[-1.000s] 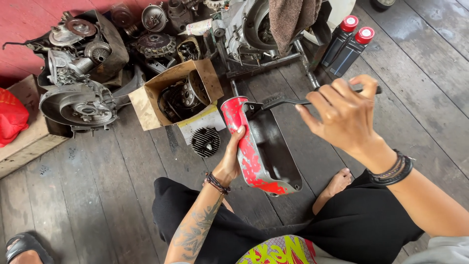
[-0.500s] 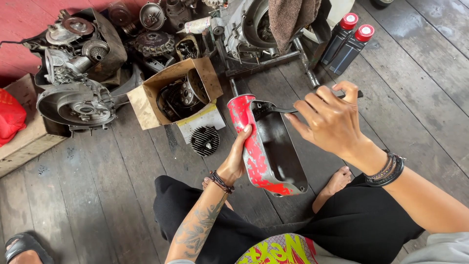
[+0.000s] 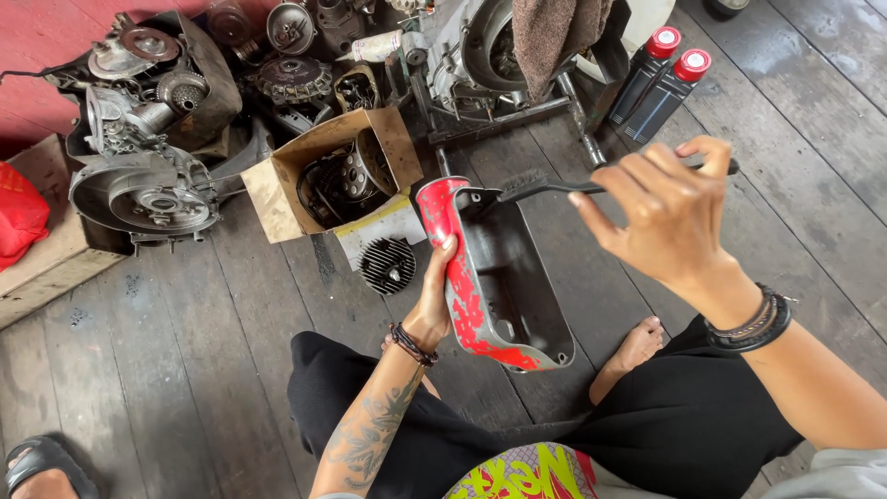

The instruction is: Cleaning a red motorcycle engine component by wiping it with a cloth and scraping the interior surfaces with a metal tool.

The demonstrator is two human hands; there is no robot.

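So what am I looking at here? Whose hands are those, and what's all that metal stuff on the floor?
The camera sits on a person's head, looking down, so these are their own hands. They sit on a wooden floor. The left hand holds a red metal cover by its edge. The right hand holds a black brush, its bristles at the cover's top end. Nearby lie engine parts, a cardboard box with a part inside, and two dark bottles with red caps.

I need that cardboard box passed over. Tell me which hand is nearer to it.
Left. The left hand grips the red cover just below and right of the cardboard box. The right hand holds a black brush farther right, beyond the cover.
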